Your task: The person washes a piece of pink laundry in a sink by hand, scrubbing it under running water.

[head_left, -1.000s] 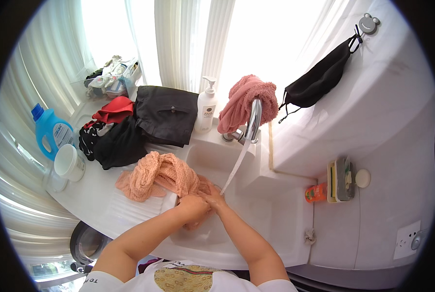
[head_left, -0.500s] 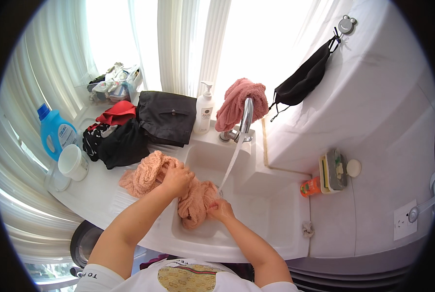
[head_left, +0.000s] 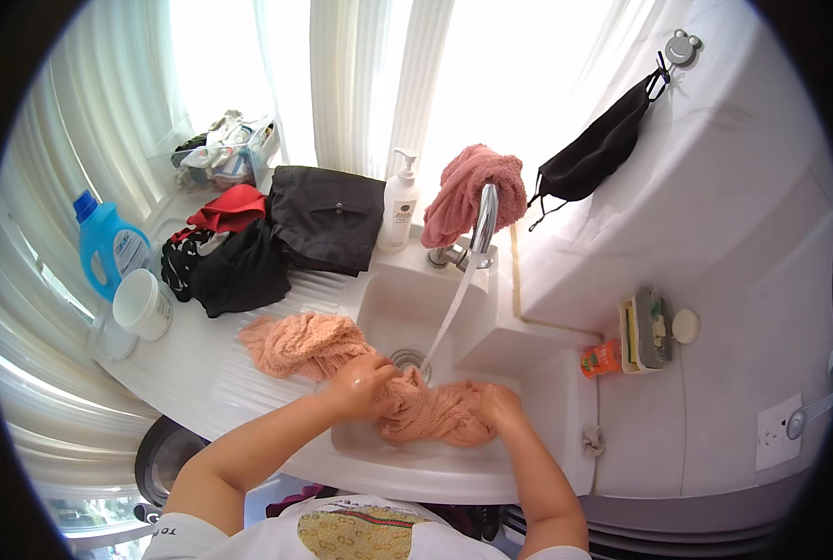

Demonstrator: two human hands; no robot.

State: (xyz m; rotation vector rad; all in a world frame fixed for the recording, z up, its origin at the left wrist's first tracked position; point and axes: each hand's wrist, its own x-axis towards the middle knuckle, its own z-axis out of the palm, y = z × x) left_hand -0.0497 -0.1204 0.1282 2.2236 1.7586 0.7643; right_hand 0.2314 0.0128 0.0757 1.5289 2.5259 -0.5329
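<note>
Between the left grip [head_left: 365, 385] and the right grip [head_left: 501, 407], low in a white sink [head_left: 545, 383], we see a length of peach cloth [head_left: 435, 416], bunched and textured. We find the left grip clenched on its middle part, near the sink's left side, and the right grip closed around its right-hand end. To the left of the left grip, the rest of the same cloth lies heaped on the ribbed worktop [head_left: 222, 369]. Just beyond the left grip and to its right, we note a round drain [head_left: 405, 357], where a stream of water [head_left: 455, 313] comes down beside the cloth. Farther beyond both grips stands the curved chrome faucet [head_left: 485, 221], with a dusky pink cloth [head_left: 463, 191] bunched just behind it. Well beyond the left grip, we observe a white pump bottle [head_left: 399, 215] and, farther left, a folded dark garment [head_left: 328, 221], a black cloth [head_left: 241, 273] and a red cloth [head_left: 232, 209]. Far to the left of the left grip, we locate a white tub [head_left: 143, 308] and a blue jug [head_left: 113, 245]. To the right of the right grip, outside the sink, we mark an orange bottle [head_left: 601, 358] beside a sponge holder [head_left: 654, 336]; beyond them hangs a black face mask [head_left: 592, 157].
</note>
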